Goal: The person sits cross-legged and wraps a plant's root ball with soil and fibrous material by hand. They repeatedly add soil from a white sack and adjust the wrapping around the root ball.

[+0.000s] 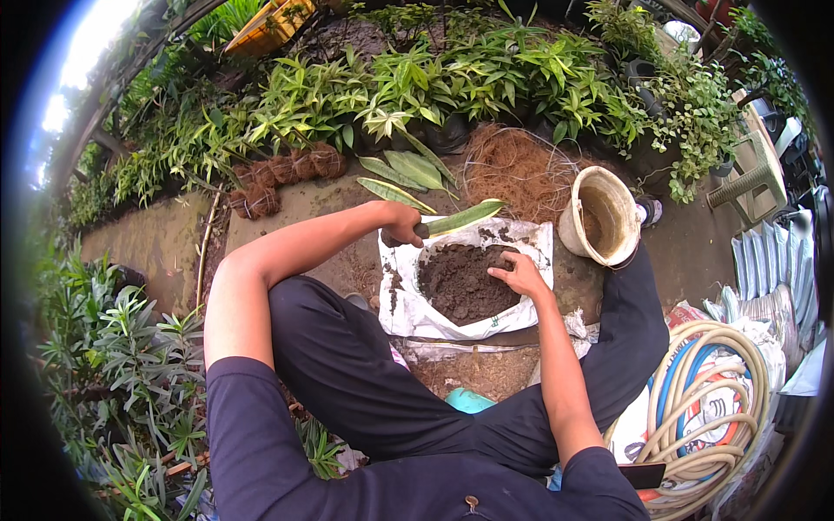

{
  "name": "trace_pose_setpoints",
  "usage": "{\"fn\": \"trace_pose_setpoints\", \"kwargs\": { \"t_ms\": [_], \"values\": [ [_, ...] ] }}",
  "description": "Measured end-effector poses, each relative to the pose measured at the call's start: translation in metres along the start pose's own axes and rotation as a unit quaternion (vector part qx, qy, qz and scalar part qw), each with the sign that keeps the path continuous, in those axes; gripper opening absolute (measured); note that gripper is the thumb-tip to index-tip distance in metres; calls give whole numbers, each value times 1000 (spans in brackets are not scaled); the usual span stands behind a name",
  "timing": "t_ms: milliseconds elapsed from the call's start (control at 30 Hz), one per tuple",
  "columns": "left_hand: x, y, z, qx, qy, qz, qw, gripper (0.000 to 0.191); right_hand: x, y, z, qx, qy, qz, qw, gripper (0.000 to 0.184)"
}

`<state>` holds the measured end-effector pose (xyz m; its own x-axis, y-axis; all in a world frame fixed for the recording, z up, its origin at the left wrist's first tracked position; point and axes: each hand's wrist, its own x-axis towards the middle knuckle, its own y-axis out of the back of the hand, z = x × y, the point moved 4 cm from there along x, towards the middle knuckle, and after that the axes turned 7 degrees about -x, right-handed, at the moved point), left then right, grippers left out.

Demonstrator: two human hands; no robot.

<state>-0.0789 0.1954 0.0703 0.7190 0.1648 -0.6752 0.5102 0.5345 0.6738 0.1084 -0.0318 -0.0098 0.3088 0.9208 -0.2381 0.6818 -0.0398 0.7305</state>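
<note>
My left hand (402,223) grips the lower end of a yellow-edged snake plant leaf (466,219), whose blade points right above the sack. Dark soil shows at the leaf's base, partly hidden by my fingers. Below it, a heap of moist dark soil (459,286) lies on a white woven plastic sack (404,318). My right hand (519,275) is at the right edge of the heap, thumb and fingers apart, with nothing visible in it. More cut snake plant leaves (414,169) lie on the ground just beyond the sack.
Brown coconut fibre (515,172) is piled behind the sack. A dirty white bucket (598,215) stands by my right leg. Several fibre-wrapped root balls (287,170) sit at left. A coiled hose (710,404) lies at right. Leafy potted plants (430,81) line the back.
</note>
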Motion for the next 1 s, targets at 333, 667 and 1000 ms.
{"fn": "trace_pose_setpoints", "kwargs": {
  "t_ms": [333,667,1000],
  "values": [
    [10,-5,-9,6,2,-14,1000,60,2,-10,0,-34,32,28,999,45],
    [13,-7,-11,22,6,-3,1000,65,11,-21,33,138,-8,-38,990,39],
    [14,-10,-16,11,30,8,999,58,1,8,15,79,-112,-1,991,33]
  ]
}}
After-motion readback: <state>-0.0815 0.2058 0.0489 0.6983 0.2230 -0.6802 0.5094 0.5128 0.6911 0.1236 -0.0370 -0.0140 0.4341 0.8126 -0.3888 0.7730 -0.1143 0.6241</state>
